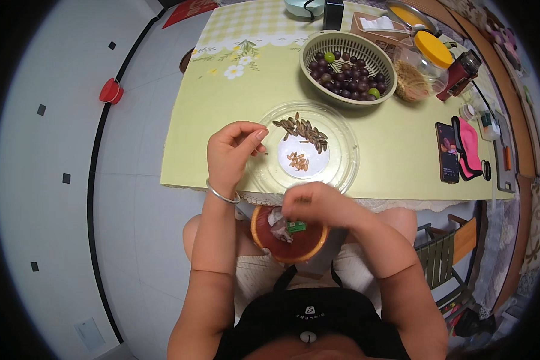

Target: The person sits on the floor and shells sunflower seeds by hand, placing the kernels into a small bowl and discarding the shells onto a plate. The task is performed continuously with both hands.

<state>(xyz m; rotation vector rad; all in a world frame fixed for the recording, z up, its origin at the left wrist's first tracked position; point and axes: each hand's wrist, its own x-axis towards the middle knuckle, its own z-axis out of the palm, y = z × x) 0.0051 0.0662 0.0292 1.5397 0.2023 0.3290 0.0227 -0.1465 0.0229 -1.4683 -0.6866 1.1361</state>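
A clear round plate [346, 161] lies near the table's front edge. On its far part is a heap of dark, slender unshelled seeds [306, 131]; nearer to me, pale orange-brown shelled kernels [298, 161] rest on a white round patch. At the plate's left rim is my left hand [235, 147], thumb and forefinger pinched together; whatever they hold is too small to make out. My right hand [319, 204] is smeared by motion at the plate's near edge, above a red round bin [294, 251] between my knees. Its fingers cannot be read.
Crumpled wrappers [279, 227] and a green packet [296, 227] lie in the bin. Beyond the plate stand a colander [306, 78] of dark grapes [351, 81], a yellow-lidded jar [417, 78] and a red flask [458, 75]. A phone [447, 153] and pink-black item [468, 144] lie right.
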